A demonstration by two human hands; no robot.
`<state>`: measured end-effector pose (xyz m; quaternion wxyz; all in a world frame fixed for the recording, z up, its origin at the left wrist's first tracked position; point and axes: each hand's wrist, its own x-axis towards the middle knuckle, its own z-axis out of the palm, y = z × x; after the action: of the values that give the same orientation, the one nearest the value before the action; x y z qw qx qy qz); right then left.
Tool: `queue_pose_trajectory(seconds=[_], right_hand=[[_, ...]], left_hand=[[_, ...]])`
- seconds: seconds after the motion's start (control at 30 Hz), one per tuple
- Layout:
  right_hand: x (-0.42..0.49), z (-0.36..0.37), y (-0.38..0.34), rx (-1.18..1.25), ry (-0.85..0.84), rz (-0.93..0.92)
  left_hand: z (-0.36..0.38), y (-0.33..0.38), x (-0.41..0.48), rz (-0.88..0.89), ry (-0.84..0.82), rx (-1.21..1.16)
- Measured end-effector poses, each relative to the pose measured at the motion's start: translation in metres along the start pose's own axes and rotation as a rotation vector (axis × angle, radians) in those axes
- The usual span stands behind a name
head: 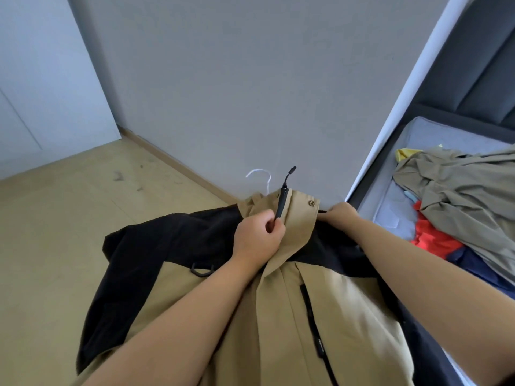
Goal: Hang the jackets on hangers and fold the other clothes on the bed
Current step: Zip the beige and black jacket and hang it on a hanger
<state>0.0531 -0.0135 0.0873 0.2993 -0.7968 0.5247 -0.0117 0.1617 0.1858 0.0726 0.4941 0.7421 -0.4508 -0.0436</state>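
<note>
Head: left hand [257, 235] on jacket [334, 316]

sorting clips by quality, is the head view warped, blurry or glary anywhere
Head view: strong wide-angle warp, the white wall edge leans steeply and bows slightly; light soft and even, no glare, faint shadows only; the jacket, left hand and right hand are fairly sharp at centre.
</note>
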Motion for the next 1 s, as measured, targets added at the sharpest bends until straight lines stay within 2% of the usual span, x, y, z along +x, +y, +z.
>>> queue_pose_trajectory(seconds=[0.13, 0.27, 0.4, 0.53, 0.63, 0.83, 0.93, 1.0], right_hand=[[-0.011, -0.049, -0.050, 0.123, 0.191, -0.055], [-0.033, -0.094, -0.108, 0.272, 0.332, -0.162], [-0.054, -0.145, -0.169, 0.350, 0.520, -0.287], [-0.070, -0.211, -0.238, 0.510, 0.708, -0.389], [-0.081, -0.259, -0.284, 0.619, 0.822, -0.470], [-0.095, -0.323, -0.340, 0.786, 0.928, -0.586], [-0.091, -0.333, -0.349, 0.798, 0.955, -0.612], [-0.084, -0.333, -0.347, 0.779, 0.879, -0.575]], left_hand=[[-0.015, 0.017, 0.017, 0.120, 0.027, 0.150], [-0.046, 0.042, 0.057, 0.105, 0.123, 0.253], [-0.092, 0.076, 0.116, 0.109, 0.187, 0.344], [-0.150, 0.126, 0.182, 0.228, 0.281, 0.408], [-0.187, 0.164, 0.220, 0.298, 0.390, 0.397], [-0.238, 0.213, 0.271, 0.315, 0.537, 0.382], [-0.245, 0.209, 0.275, 0.324, 0.603, 0.218], [-0.243, 0.199, 0.273, 0.256, 0.572, 0.027]])
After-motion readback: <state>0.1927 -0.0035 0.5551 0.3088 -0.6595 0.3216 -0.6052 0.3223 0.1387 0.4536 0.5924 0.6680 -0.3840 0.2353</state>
